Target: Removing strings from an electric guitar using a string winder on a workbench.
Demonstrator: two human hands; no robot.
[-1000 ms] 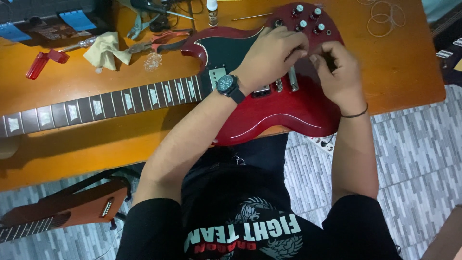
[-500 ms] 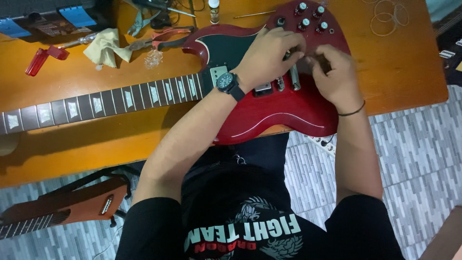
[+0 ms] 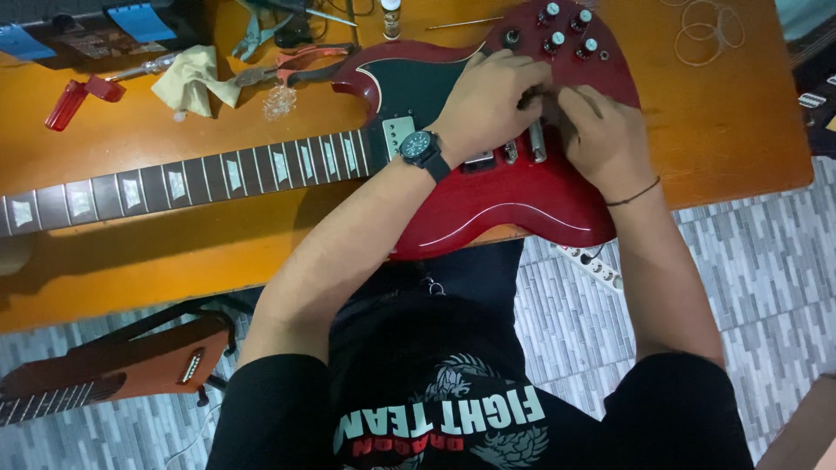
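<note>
An orange wooden tabletop (image 3: 740, 113) carries a red electric guitar (image 3: 522, 200), its body at the near edge and its neck (image 3: 174, 183) running off to the left. Both hands rest on the guitar's body near the bridge. The left hand (image 3: 488, 104), with a dark watch (image 3: 424, 150) at the wrist, lies palm down; the right hand (image 3: 601, 135) sits just beside it, touching. Their fingers curl together over a small part, and I cannot tell what they grip. Beyond the guitar's neck lie pliers (image 3: 287, 65), a yellow cloth (image 3: 193, 80) and a red tool (image 3: 74, 97).
</note>
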